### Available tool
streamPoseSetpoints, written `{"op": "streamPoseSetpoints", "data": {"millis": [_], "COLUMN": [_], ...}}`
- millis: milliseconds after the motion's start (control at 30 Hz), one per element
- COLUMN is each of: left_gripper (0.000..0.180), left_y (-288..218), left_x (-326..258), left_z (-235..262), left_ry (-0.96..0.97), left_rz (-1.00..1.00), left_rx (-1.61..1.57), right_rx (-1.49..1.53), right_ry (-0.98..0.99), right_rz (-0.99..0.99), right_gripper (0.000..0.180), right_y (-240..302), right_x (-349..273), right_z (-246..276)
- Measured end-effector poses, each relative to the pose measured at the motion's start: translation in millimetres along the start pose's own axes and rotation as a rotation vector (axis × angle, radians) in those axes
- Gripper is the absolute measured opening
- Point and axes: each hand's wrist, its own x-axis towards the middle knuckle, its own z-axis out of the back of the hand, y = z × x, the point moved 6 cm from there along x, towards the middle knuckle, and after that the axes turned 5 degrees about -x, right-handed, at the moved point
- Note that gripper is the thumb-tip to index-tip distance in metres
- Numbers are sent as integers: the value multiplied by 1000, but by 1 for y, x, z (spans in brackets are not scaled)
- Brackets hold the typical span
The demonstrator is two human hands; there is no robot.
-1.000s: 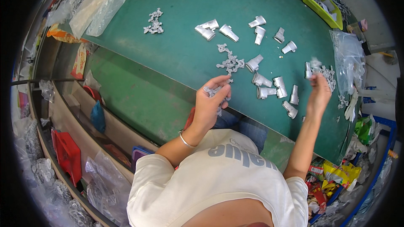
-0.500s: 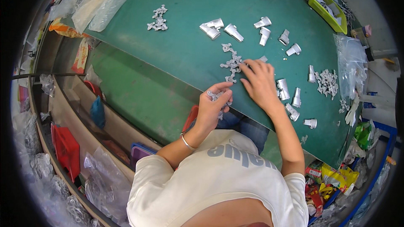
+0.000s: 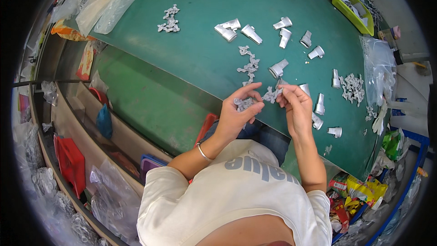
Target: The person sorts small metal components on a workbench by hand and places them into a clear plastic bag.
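Note:
Curled around several small grey metal pieces (image 3: pixel 245 104), my left hand (image 3: pixel 237 113) is just off the table's near edge. My right hand (image 3: pixel 297 109) pinches a few more of these knobbly pieces (image 3: pixel 272 94) between thumb and fingers, close to the left hand. Beyond the left fingers a loose strip of the same pieces (image 3: pixel 249 64) lies on the green table (image 3: pixel 195 23). Silvery tapered metal sleeves (image 3: pixel 278 68) are scattered around; some beside my right hand are partly hidden by it.
Another small group of grey pieces (image 3: pixel 170 19) lies at the far left, and a bigger pile (image 3: pixel 352 88) at the right. Clear plastic bags (image 3: pixel 114 7) cover the far left corner. A yellow-green basket (image 3: pixel 353 9) stands at the far right. Below left, a red bin (image 3: pixel 70 164) sits among shelves.
My right hand has lifted some grey pieces off the strip and come back toward me, beside the left. The left hand has risen slightly and moved right. A sleeve is now uncovered.

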Motion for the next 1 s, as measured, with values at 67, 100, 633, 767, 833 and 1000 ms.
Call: {"op": "streamPoseSetpoints", "data": {"millis": [67, 100, 633, 767, 833, 1000], "left_gripper": [29, 28, 18, 17, 17, 17], "left_y": [-4, -4, -3, -7, -8, -11], "left_x": [0, -2, -7, -8, -9, -10], "left_z": [-7, -7, -7, -10, -11, -12], "left_ry": [36, 34, 22, 23, 36, 49], "left_rz": [-17, -2, 125, 139, 144, 165], "left_rx": [57, 81, -137, -174, -177, -183], "right_rx": [-21, -39, -95, -35, -38, -10], "right_ry": [16, 16, 47, 78, 85, 91], "right_rz": [9, 29, 192, 166, 160, 136], "right_gripper": [15, 14, 16, 16, 16, 15], "right_y": [3, 4, 29, 27, 27, 27], "right_x": [-7, -10, -36, -36, -36, -37], "right_z": [-2, -3, -12, -11, -12, -13]}}
